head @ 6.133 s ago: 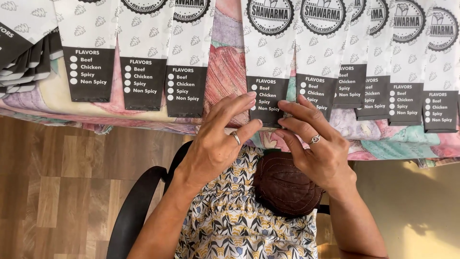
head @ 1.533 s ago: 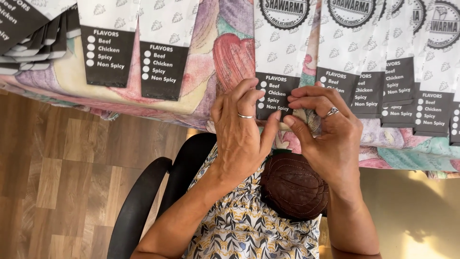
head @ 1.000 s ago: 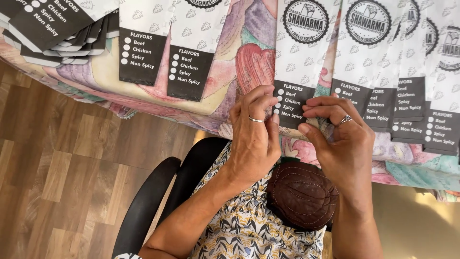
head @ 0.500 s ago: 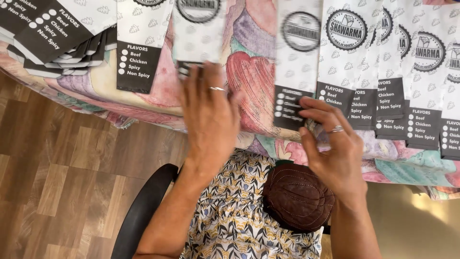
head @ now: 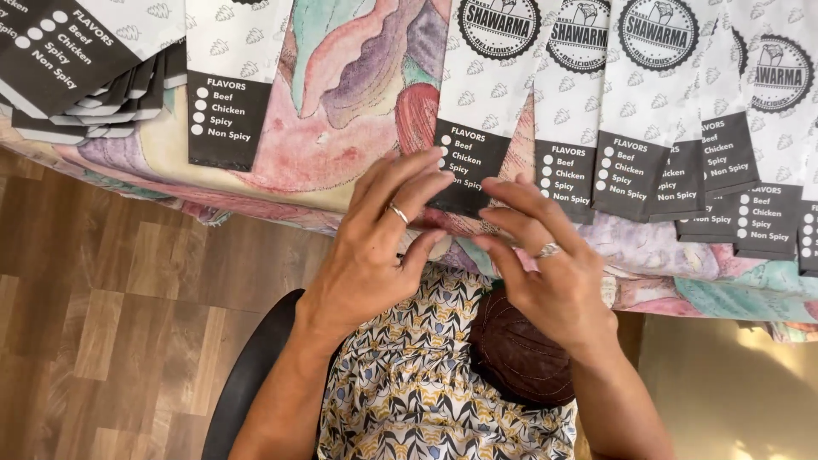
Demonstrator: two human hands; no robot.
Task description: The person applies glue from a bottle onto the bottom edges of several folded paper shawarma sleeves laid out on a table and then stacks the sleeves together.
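A white patterned paper bag (head: 490, 94) with a black band at its lower end lies on the table just ahead of me. My left hand (head: 375, 251), a ring on one finger, has its fingertips on the left part of that band, thumb spread below it. My right hand (head: 550, 273), also ringed, hovers at the band's lower right edge with its fingers apart. Neither hand closes around anything that I can see.
More such bags overlap in a row (head: 673, 128) to the right, one lies alone (head: 234, 94) at left, and a stack (head: 77, 77) sits far left. A colourful cloth (head: 341, 128) covers the table. A brown round thing (head: 520, 358) rests on my lap; wooden floor lies left.
My left hand had reached forward over a bag to the left and has come back to the centre bag. That left bag no longer lies beside it. The view shifted slightly.
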